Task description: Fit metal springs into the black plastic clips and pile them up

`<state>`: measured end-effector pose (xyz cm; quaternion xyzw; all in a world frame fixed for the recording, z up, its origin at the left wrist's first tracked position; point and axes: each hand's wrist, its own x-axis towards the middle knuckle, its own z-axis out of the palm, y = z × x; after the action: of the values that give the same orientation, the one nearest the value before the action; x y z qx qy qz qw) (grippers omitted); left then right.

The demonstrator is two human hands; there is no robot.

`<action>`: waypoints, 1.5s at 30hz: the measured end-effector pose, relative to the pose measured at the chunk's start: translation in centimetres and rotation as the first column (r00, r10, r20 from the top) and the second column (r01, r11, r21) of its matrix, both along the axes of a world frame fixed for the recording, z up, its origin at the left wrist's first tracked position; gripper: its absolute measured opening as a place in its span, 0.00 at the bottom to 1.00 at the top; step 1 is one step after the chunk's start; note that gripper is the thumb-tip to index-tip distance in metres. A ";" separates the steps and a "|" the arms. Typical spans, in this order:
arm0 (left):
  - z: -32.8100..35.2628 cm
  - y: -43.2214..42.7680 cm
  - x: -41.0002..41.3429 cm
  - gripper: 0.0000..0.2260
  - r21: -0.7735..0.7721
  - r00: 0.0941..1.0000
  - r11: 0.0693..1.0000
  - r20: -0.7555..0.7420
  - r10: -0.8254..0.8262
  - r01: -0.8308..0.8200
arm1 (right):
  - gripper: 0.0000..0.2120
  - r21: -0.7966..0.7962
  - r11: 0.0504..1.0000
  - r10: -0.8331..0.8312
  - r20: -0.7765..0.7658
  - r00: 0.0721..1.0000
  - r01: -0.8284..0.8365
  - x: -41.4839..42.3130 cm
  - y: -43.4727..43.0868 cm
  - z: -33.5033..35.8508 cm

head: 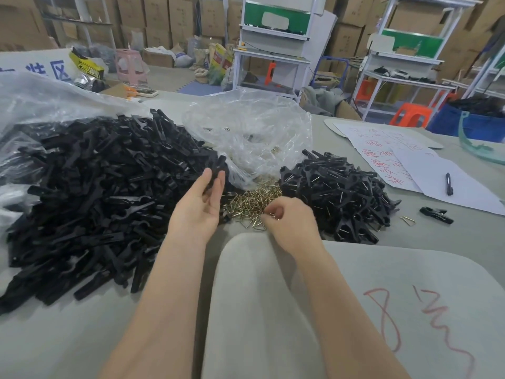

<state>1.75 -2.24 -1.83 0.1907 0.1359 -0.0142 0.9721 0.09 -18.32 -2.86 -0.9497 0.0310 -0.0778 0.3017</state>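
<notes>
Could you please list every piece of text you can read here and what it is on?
"区": blue print on the white banner; neighbours cut off.
"8", roughly: red marker on the grey pad; scrawl beside it unreadable.
Red handwriting on the white paper sheets: unreadable.
Black lettering on the yellow bag: blurred.

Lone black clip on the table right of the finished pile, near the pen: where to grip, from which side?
Come straight down and pinch the lone clip across its narrow width at mid-length. It lies flat, long axis roughly left-right, with bare table on its near and far sides. The stray spring lies apart, to its left.
</notes>
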 end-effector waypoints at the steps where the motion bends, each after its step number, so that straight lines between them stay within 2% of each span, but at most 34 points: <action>1: 0.0 0.0 -0.2 0.07 -0.051 1.000 0.999 -0.009 -0.007 0.006 | 0.11 -0.105 0.994 0.019 -0.079 0.997 -0.028 0.0 0.4 -0.2; 3: 0.2 -0.3 -0.4 0.09 -0.109 1.000 0.994 0.003 -0.028 0.028 | 0.16 -0.201 0.979 0.002 -0.143 0.990 -0.031 0.1 1.4 -0.5; 5: 0.3 -0.5 -0.5 0.11 -0.140 0.999 0.989 0.009 -0.045 0.046 | 0.15 -0.217 0.976 -0.012 -0.096 0.995 -0.009 0.2 2.1 -0.7; 8: 0.1 -0.4 -0.5 0.06 -0.037 0.994 0.993 0.014 -0.111 0.111 | 0.11 -0.208 0.978 -0.013 0.013 1.000 0.015 0.5 2.1 -1.2; 10: 0.1 -0.5 -0.4 0.05 0.031 0.987 0.987 0.013 -0.159 0.159 | 0.11 -0.130 0.991 -0.012 0.061 0.998 0.020 0.6 1.8 -1.3; 12: 0.1 -0.6 -0.3 0.05 -0.003 0.986 0.986 0.010 -0.166 0.166 | 0.09 0.065 0.997 -0.040 0.098 0.994 0.034 0.7 1.2 -1.0; 14: 0.4 -0.8 -0.2 0.05 -0.040 0.981 0.981 0.026 -0.190 0.191 | 0.06 0.328 0.943 -0.085 0.077 0.993 0.056 1.0 0.4 -0.3; 16: 0.5 -1.0 -0.4 0.07 -0.036 0.972 0.972 0.048 -0.230 0.232 | 0.03 0.495 0.868 -0.060 0.003 0.998 0.051 1.3 -0.1 0.4; 19: 0.5 -1.1 -0.6 0.12 -0.029 0.961 0.961 0.056 -0.272 0.274 | 0.10 0.528 0.849 0.049 -0.055 0.997 -0.013 1.8 -0.3 1.5; 23: 0.1 -1.2 -0.2 0.14 -0.032 0.953 0.953 0.046 -0.299 0.300 | 0.10 0.481 0.875 0.046 0.035 0.998 -0.058 1.8 -0.4 2.3; 25: 0.0 -1.3 0.0 0.11 0.060 0.949 0.950 0.054 -0.310 0.307 | 0.08 0.491 0.870 0.004 0.092 0.996 -0.049 1.6 -0.6 2.5; 27: -0.3 -1.6 0.0 0.09 0.255 0.952 0.928 0.071 -0.299 0.272 | 0.08 0.543 0.839 -0.037 0.126 0.991 -0.038 1.5 -0.7 2.7; 29: -0.6 -2.0 -0.1 0.07 0.511 0.959 0.839 0.091 -0.267 0.185 | 0.09 0.635 0.772 -0.058 0.122 0.991 -0.033 1.2 -0.8 3.1; 30: -0.7 -2.2 -0.2 0.06 0.651 0.966 0.750 0.103 -0.238 0.115 | 0.09 0.687 0.726 -0.058 0.112 0.992 -0.035 1.1 -0.9 3.4; 32: -1.1 -2.5 -0.1 0.08 0.895 0.973 0.442 0.157 -0.169 -0.068 | 0.08 0.752 0.658 -0.046 0.104 0.994 -0.048 0.9 -1.1 3.8; 33: -1.2 -2.6 -0.1 0.09 0.945 0.966 0.289 0.207 -0.153 -0.156 | 0.07 0.744 0.666 -0.047 0.116 0.992 -0.055 0.8 -1.2 3.9; 34: -1.3 -2.7 0.0 0.08 0.955 0.955 0.187 0.257 -0.149 -0.228 | 0.06 0.721 0.691 -0.054 0.135 0.989 -0.061 0.8 -1.5 4.1; 39: -1.1 -2.9 -0.5 0.09 0.889 0.865 -0.004 0.445 -0.230 -0.458 | 0.03 0.536 0.841 -0.059 0.236 0.970 -0.079 0.4 -2.4 5.1; 42: -1.0 -3.0 -0.6 0.10 0.847 0.808 -0.028 0.497 -0.315 -0.532 | 0.05 0.394 0.912 0.019 0.232 0.973 -0.112 0.1 -2.6 5.4; 45: -0.9 -2.8 -0.7 0.11 0.810 0.773 -0.075 0.522 -0.360 -0.582 | 0.03 0.382 0.912 0.085 0.186 0.979 -0.151 -0.1 -2.9 5.6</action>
<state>1.06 -5.08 -2.71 0.8131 -0.2055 0.2420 0.4880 -0.05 -21.26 2.73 -0.8599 -0.0368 -0.1299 0.4922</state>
